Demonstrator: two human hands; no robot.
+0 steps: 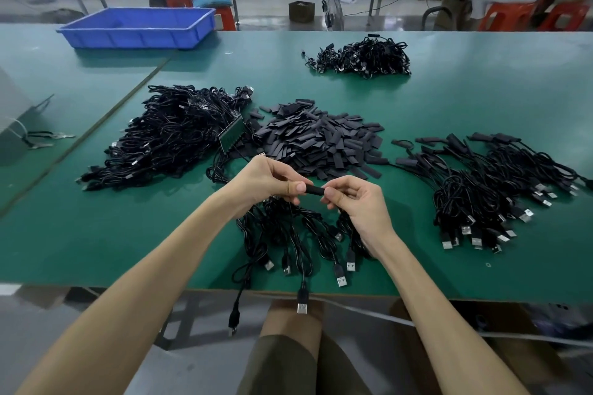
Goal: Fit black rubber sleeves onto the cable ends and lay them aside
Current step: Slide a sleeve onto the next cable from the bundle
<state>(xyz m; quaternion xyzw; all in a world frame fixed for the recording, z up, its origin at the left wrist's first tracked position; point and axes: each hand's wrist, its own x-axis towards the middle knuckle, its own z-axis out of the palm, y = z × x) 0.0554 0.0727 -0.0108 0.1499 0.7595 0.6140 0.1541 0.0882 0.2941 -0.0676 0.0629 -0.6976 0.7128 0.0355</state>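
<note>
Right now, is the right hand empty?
No, the right hand pinches one end of a black rubber sleeve while the left hand holds its other end.

Desk [96, 234] topped with green mat, seam running diagonally across left part. Carries at far left a blue tray [138, 27]. Left of centre: large tangle of black cables [167, 135], green circuit-board strip [231, 135] resting on its right edge. Centre: heap of loose black rubber sleeves [321, 141], touching the tangle. Far centre-right: smaller cable pile [362, 58], well apart from the rest. Right: spread of sleeved cables [500, 183], USB plugs pointing toward near edge. Near edge, centre: small cable bunch [279, 215], two plugs hanging over the rim.
</note>
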